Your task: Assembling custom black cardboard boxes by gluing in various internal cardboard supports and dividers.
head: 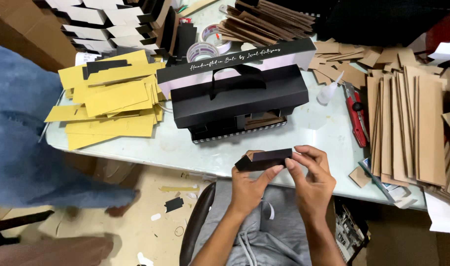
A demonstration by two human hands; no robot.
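Hands, the left hand (248, 186) and the right hand (311, 177), both pinch a small black folded box (264, 159) (brown inside) just over the table edge (205, 157), near the big black box (239, 96).

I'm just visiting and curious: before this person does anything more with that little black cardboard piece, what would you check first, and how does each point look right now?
1. Both hands on the piece: ok. The left hand and right hand hold the small black folded piece by its ends.
2. Piece clear of the table: ok. It is held above the near table edge.
3. Fold seated squarely: cannot tell; its inside is mostly hidden.
4. Red utility knife away from the hands: ok, it lies farther back on the right.
5. Glue bottle within reach: ok, probably; it stands beside the knife.
6. Large black box out of the way: ok, it sits behind the hands.
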